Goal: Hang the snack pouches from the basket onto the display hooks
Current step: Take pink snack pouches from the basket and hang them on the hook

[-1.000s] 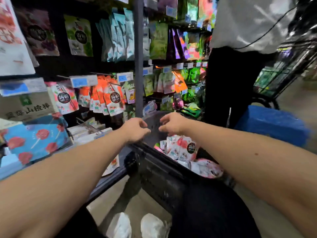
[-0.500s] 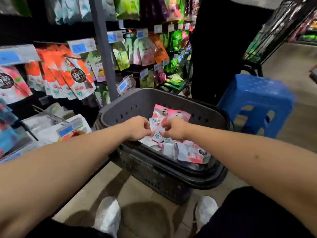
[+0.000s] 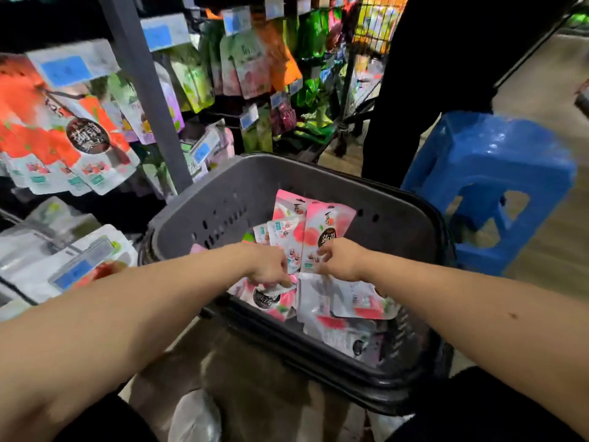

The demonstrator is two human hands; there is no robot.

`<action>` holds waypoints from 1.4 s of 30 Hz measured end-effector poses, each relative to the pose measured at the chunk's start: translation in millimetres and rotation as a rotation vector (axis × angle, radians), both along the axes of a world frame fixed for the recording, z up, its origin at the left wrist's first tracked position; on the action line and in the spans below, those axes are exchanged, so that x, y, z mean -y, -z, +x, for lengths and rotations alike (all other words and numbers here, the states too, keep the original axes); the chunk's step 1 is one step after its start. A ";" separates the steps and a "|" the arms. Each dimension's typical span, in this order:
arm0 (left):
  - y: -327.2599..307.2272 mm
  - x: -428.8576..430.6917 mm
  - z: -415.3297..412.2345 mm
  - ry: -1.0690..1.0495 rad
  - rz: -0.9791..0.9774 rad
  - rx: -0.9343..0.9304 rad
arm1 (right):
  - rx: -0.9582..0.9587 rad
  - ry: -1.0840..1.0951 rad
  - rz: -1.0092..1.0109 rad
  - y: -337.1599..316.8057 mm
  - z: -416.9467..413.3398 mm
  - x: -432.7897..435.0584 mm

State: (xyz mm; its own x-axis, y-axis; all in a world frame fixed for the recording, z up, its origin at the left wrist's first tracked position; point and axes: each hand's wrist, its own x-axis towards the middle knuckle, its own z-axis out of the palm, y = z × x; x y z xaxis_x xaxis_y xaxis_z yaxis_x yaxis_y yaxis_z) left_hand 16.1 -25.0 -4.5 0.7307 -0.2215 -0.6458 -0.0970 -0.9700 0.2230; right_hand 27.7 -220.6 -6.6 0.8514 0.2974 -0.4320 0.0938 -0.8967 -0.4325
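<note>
A dark grey basket (image 3: 318, 173) stands on the floor in front of me, with several pink and white snack pouches (image 3: 322, 231) inside. Both my hands are down in it. My left hand (image 3: 271, 266) has its fingers curled over pouches lying flat at the near side. My right hand (image 3: 342, 261) pinches the lower edge of upright pink pouches. To the left, display hooks carry orange and white pouches (image 3: 63, 135) under blue price tags (image 3: 63, 70).
A grey shelf upright (image 3: 149, 100) rises just behind the basket's left corner. A blue plastic stool (image 3: 490, 186) stands at the right, with a person in dark trousers (image 3: 424, 90) behind it. White packets (image 3: 63, 250) lie on the low shelf at left.
My view has tilted down from the shelf to the basket. Both hands have dropped from above the basket's rim into it and onto the pink pouches.
</note>
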 end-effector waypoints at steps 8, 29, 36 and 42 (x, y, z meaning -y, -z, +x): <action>44.3 50.6 16.6 0.046 -0.136 0.064 | -0.103 -0.090 -0.440 15.8 14.2 31.3; 78.6 105.7 17.2 0.469 0.059 0.266 | -0.338 -0.092 -0.419 39.8 17.4 64.7; 39.4 76.0 30.4 0.454 0.091 0.231 | -0.304 -0.172 -0.308 36.7 10.6 54.8; -7.6 26.3 33.0 0.231 -0.069 0.253 | 0.137 -0.076 -0.060 20.7 7.4 54.5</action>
